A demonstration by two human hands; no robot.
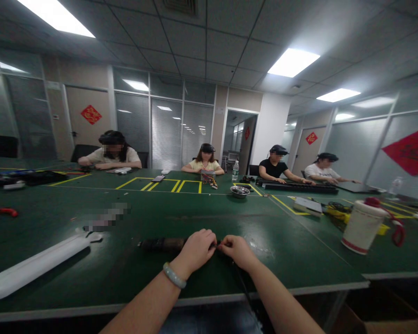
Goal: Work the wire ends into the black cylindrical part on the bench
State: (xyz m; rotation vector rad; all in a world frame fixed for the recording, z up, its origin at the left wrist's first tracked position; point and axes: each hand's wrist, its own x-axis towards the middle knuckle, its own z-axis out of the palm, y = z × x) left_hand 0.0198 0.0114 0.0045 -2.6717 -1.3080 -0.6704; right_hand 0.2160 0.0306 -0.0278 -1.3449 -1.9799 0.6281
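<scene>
Green worktop (125, 278) before me, dark cylindrical tool (163, 244) lying flat near its front edge, long part pointing off to my left. My left hand (198, 248), bangle (174, 276) at the wrist, lies over the tool's right end, fingers curled around it and grasping it. My right hand (238, 253) meets it there, thumb and fingertips bunched close to that same end; whether they pinch anything, I cannot tell, the spot being too small and dark. Black cord (243, 284) runs from under the right hand over the front edge. White packet (38, 262) well to the left; metal bowl (240, 191) farther back; pale cup (362, 227) off right. Four people sit across, wearing dark headgear.
</scene>
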